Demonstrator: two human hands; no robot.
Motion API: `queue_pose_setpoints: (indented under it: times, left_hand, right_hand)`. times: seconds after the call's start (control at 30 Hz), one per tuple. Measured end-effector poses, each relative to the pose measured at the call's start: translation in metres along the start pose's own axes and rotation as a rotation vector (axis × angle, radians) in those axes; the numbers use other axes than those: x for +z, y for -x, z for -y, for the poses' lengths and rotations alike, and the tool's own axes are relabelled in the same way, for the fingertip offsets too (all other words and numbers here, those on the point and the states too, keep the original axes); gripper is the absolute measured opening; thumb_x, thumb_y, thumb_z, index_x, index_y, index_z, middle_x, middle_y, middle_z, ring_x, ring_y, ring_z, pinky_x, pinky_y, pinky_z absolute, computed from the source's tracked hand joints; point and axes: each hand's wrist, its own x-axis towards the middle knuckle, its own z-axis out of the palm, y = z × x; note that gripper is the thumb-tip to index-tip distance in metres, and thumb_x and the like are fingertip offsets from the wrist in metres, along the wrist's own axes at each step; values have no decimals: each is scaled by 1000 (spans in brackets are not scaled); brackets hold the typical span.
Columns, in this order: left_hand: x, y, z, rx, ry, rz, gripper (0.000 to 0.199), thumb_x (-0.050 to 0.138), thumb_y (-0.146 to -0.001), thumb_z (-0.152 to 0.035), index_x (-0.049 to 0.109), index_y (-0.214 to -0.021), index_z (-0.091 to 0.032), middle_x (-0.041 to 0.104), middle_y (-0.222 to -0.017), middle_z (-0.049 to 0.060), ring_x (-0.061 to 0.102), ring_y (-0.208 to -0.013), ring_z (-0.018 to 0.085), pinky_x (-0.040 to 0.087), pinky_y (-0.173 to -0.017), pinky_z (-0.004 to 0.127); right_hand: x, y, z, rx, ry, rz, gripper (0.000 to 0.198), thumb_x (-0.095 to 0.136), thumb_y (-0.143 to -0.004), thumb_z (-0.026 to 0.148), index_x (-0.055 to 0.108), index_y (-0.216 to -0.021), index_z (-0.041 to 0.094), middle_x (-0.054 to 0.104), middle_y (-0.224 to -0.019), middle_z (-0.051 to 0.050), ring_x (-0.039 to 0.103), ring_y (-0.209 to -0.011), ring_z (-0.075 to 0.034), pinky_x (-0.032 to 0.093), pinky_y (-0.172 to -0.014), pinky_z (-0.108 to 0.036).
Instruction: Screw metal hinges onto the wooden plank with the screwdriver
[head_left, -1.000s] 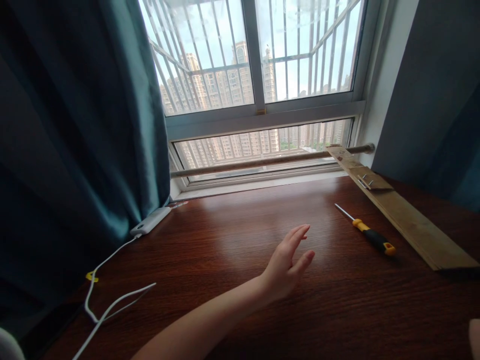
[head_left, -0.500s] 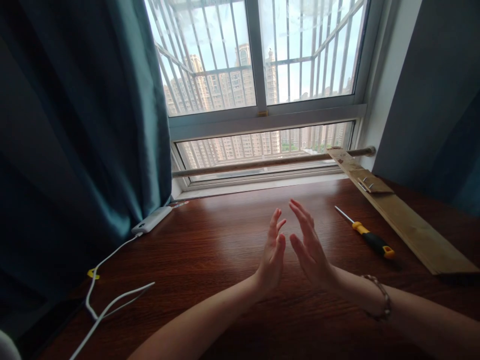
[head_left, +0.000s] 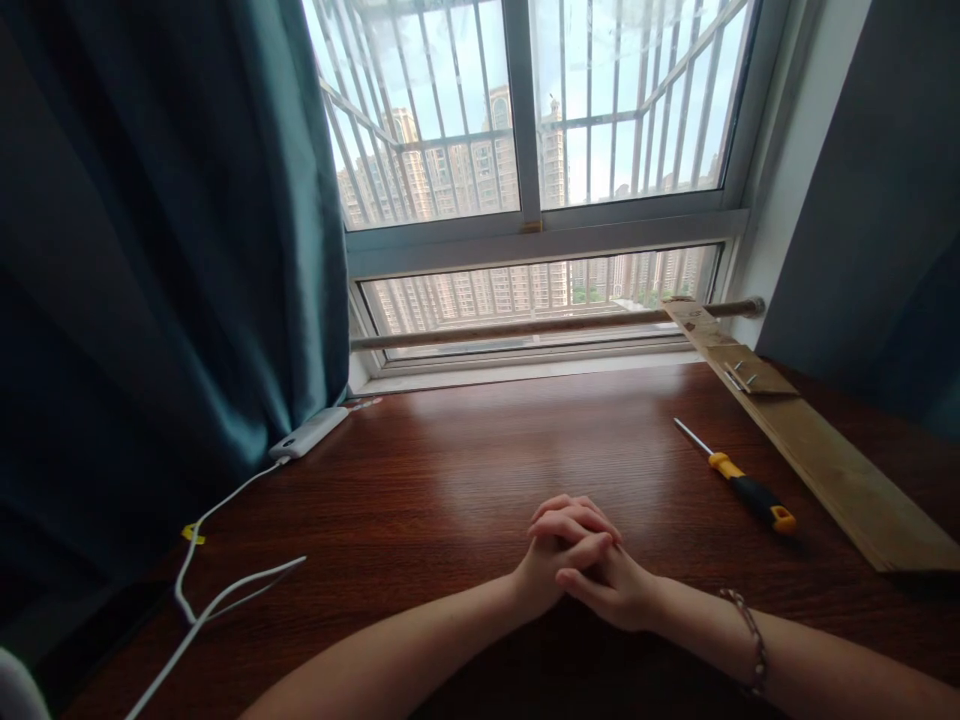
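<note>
My left hand [head_left: 541, 570] and my right hand [head_left: 624, 585] are clasped together over the front part of the table, their fingers interlaced and closed around each other. No object shows between them; the palms are hidden. A bracelet circles my right wrist. To the right of the hands, untouched, lies a screwdriver [head_left: 750, 492] with a yellow and black handle, its shaft pointing towards the window. Beyond it a long wooden board [head_left: 840, 465] slants across the table's right side. A small wooden piece [head_left: 765, 379] with several screws [head_left: 739, 375] on it rests on the board.
Dark red-brown wood grain covers the table [head_left: 420, 480]. At the left, a white power strip [head_left: 311, 432] with a white cable [head_left: 225, 600] lies by the blue curtain [head_left: 300, 250]. A horizontal rail [head_left: 525, 328] runs before the barred window, and the board's far end reaches it.
My hands, held apart with fingers raised half a second ago, have come together and lowered towards me, fingers now interlaced. The view has shifted slightly; the screwdriver and board appear unmoved.
</note>
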Motion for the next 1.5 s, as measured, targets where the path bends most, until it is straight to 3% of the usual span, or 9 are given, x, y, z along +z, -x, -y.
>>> queue_pose_setpoints:
  times: [0.23,0.4,0.67,0.93,1.07,1.2,1.37,1.5]
  left_hand:
    - [3,2,4,41,-52,-51,14,55,-77,-25,61,-68,-16,53,-78,4,50,-81,19,44,-73,34]
    - [3,-2,-4,-76,-103,-64,13,53,-74,-22,57,-63,-17,50,-74,4,47,-81,18,40,-79,35]
    - [2,-10,-19,-283,-126,-46,12,49,-73,-22,50,-63,-16,42,-76,2,43,-76,16,37,-73,31]
    - [1,-7,-8,-277,27,-32,14,52,-72,-28,46,-65,-17,41,-76,1,42,-75,15,36,-70,30]
    - [0,-3,6,-164,-13,-56,22,56,-70,-38,48,-68,-17,43,-78,2,43,-78,17,38,-72,32]
    - [-1,-1,14,-65,-51,-39,34,68,-56,-44,50,-69,-18,44,-77,2,45,-75,18,40,-69,32]
    - [1,-3,-3,-158,-150,-33,23,65,-61,-30,48,-69,-17,43,-80,3,44,-77,17,39,-69,31]
    - [2,-4,-13,-157,-183,-39,20,60,-64,-32,47,-70,-17,41,-80,3,42,-80,19,38,-72,33]
  right_hand:
    - [5,2,2,-21,69,-34,33,51,-79,30,49,-110,21,47,-104,-7,42,-105,-21,41,-90,-37]
    - [7,3,-1,21,40,-71,30,51,-78,28,49,-107,20,45,-102,-7,43,-102,-20,41,-89,-36]
    - [10,1,-5,111,-63,-112,24,47,-79,22,45,-103,19,42,-97,-5,43,-97,-17,42,-89,-33]
    - [10,1,-3,141,-33,-116,27,47,-77,18,44,-104,20,40,-97,-5,43,-97,-18,40,-90,-34]
    - [9,3,-2,148,42,-80,30,47,-76,17,45,-105,21,41,-97,-5,43,-96,-18,42,-87,-35]
    - [8,5,0,107,142,-51,38,51,-70,16,44,-107,21,40,-98,-5,43,-96,-20,41,-88,-37]
    - [9,4,0,89,149,-77,37,51,-70,15,43,-106,21,40,-100,-5,44,-97,-19,41,-88,-35]
    - [9,3,2,98,141,-77,38,51,-71,15,41,-107,21,41,-100,-5,43,-98,-19,40,-90,-35]
